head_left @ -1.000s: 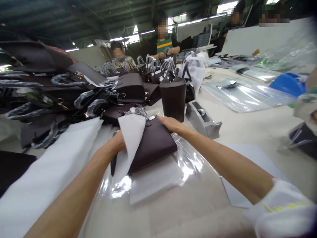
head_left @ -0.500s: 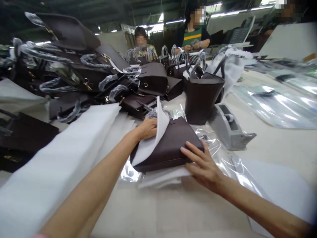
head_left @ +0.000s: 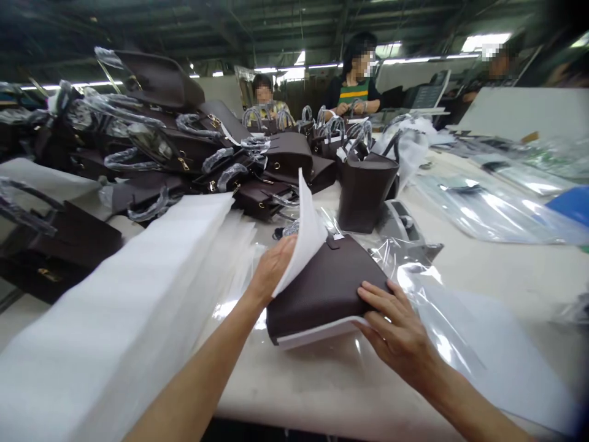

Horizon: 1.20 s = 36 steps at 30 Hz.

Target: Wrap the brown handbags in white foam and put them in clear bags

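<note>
A dark brown handbag (head_left: 326,285) lies on its side on the table in front of me. My left hand (head_left: 276,264) grips a white foam sheet (head_left: 305,236), whose raised part stands over the bag's left side. Part of the left fingers is hidden behind that sheet. My right hand (head_left: 396,319) holds the bag's right lower corner, with fingertips on its upper face. Along the near edge, white foam (head_left: 317,334) shows beneath the bag, close to the right hand. Clear plastic film (head_left: 414,276) lies beside and behind it.
A stack of white foam sheets (head_left: 138,276) fills the left. Many brown handbags (head_left: 156,80) with wrapped handles are piled behind. One bag (head_left: 368,190) stands upright near a grey tape dispenser (head_left: 402,224). Clear plastic bags (head_left: 488,212) lie at right. Co-workers (head_left: 354,80) are across the table.
My left hand has drawn the foam sheet up and back, baring more of the bag's left side. The foam below now sits closer against the bag. The view has shifted too.
</note>
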{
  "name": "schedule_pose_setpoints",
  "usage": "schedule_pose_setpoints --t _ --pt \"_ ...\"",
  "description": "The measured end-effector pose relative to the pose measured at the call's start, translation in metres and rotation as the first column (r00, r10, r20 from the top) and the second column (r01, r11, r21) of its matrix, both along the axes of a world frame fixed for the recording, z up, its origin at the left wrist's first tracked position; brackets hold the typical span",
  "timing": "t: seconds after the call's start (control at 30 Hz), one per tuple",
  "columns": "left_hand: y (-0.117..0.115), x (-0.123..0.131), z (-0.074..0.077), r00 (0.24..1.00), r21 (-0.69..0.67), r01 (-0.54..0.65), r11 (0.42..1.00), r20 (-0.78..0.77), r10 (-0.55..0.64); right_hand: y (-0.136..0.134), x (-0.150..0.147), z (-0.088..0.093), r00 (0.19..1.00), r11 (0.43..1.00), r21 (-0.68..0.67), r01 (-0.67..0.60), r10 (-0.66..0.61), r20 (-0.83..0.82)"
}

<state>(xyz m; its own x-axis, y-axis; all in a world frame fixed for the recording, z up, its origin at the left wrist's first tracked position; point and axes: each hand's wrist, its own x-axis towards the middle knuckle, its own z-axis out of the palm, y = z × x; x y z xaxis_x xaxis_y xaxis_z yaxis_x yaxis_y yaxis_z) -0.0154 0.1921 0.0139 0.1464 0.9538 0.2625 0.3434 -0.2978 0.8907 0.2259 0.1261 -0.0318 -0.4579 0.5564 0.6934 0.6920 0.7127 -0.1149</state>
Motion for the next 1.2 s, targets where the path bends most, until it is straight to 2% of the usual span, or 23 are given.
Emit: schedule_pose_setpoints --t 0.1,0.13,0.2,0.23,0.3,0.4,0.57,0.67,0.73,0.83,0.9,0.93,1.0,1.07,1.1,1.17,1.2 --pt "-0.046 -0.019 -0.012 0.997 0.085 -0.035 0.996 -0.069 0.041 0.002 0.003 -0.002 1.000 1.000 -0.011 -0.020 0.020 -0.016" --pt "-0.058 -0.023 -0.020 0.980 0.223 0.035 0.974 -0.200 0.010 0.002 0.004 -0.002 0.999 1.000 -0.015 -0.025 0.025 -0.026" --pt "-0.071 -0.025 -0.035 0.909 0.380 0.147 0.913 -0.416 0.027 0.004 0.006 -0.004 0.999 0.999 -0.037 -0.016 0.014 -0.049" --pt "-0.073 -0.023 -0.041 0.874 0.437 0.186 0.880 -0.482 0.054 0.006 0.008 -0.005 0.997 0.998 -0.059 -0.005 0.001 -0.072" --pt "-0.068 -0.018 -0.046 0.853 0.503 0.207 0.839 -0.513 0.097 0.008 0.009 -0.004 0.988 0.993 -0.120 0.012 -0.031 -0.152" --pt "-0.056 -0.014 -0.041 0.863 0.546 0.237 0.804 -0.498 0.083 0.008 0.005 -0.001 0.957 0.983 -0.185 0.011 -0.064 -0.282" --pt "-0.055 -0.019 -0.032 0.873 0.569 0.252 0.783 -0.483 0.070 -0.008 -0.008 -0.002 0.942 0.978 -0.200 0.067 -0.128 -0.311" --pt "-0.058 -0.019 -0.037 0.886 0.597 0.231 0.769 -0.455 0.087 -0.007 -0.006 -0.005 0.953 0.979 -0.159 0.126 -0.164 -0.253" --pt "-0.059 -0.016 -0.041 0.891 0.589 0.228 0.776 -0.448 0.079 0.004 0.002 -0.003 0.971 0.974 -0.145 0.172 -0.192 -0.141" --pt "-0.063 -0.012 -0.042 0.883 0.569 0.180 0.802 -0.453 0.124 0.026 0.016 0.003 0.995 0.976 -0.193 0.098 -0.091 0.044" --pt "-0.064 -0.011 -0.033 0.857 0.544 0.145 0.826 -0.487 0.170 0.036 0.021 0.006 0.998 0.969 -0.247 0.006 0.010 0.065" --pt "-0.063 -0.012 -0.025 0.839 0.498 0.165 0.851 -0.525 0.144 0.038 0.021 0.007 0.998 0.966 -0.259 -0.023 0.037 0.048" --pt "-0.056 -0.016 -0.003 0.812 0.317 0.269 0.910 -0.582 -0.037 0.039 0.020 0.006 0.999 0.967 -0.251 -0.038 0.043 0.015" --pt "-0.040 -0.018 0.023 0.822 0.068 0.344 0.937 -0.504 -0.265 0.038 0.018 0.006 0.999 0.971 -0.236 -0.037 0.037 -0.001" --pt "-0.029 -0.018 0.035 0.847 -0.038 0.343 0.939 -0.420 -0.326 0.037 0.017 0.006 0.999 0.972 -0.231 -0.034 0.033 -0.009" --pt "-0.007 -0.011 0.053 0.892 -0.167 0.297 0.940 -0.301 -0.336 0.036 0.015 0.007 0.999 0.971 -0.238 -0.029 0.025 -0.020" --pt "0.004 -0.005 0.059 0.898 -0.198 0.275 0.941 -0.296 -0.325 0.036 0.015 0.008 0.999 0.969 -0.245 -0.029 0.023 -0.027"
